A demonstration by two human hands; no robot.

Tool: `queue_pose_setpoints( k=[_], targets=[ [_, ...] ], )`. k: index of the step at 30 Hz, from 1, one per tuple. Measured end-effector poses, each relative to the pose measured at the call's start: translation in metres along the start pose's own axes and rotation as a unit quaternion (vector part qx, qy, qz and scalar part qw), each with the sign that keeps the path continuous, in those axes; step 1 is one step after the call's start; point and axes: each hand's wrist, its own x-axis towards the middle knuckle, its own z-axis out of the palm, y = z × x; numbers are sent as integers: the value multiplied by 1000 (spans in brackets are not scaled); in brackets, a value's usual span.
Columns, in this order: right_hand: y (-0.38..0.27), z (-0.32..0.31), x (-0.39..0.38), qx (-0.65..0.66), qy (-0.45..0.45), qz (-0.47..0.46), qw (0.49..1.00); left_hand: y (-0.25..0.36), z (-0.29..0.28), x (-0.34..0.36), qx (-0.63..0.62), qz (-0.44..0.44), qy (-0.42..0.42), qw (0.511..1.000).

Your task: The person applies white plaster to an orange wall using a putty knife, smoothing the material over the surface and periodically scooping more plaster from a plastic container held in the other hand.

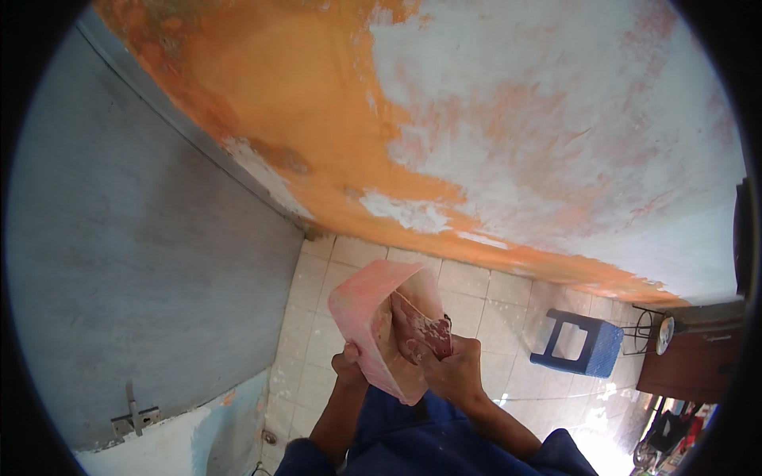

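Blue-sleeved forearms are rising from below, and the left hand [348, 370] is closing round the lower edge of a pink rectangular plastic tray [373, 321], tilting it so its open side is facing the right hand [454, 371]. That hand is gripping a flat putty-smeared scraper blade [422, 329], pressing it into the tray, seemingly to load or clean it. Ahead, an orange wall patched with white filler [516, 143] is meeting a pale tiled floor [476, 305]; a blue plastic stool [579, 343] is standing further right.
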Motion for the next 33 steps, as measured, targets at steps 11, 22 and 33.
queue_pose_setpoints(
  k=[11, 22, 33],
  targets=[
    [4, -4, -13, -28, -67, 4, 997, -3, -22, -17, -14, -58, -22, 998],
    [-13, -6, -21, -8, -109, -23, 994, -12, -25, -7, -35, -50, 1, 998],
    [-14, 0, -10, 158, -126, 68, 977, -14, -12, -7, -45, -29, 62, 997]
  ],
)
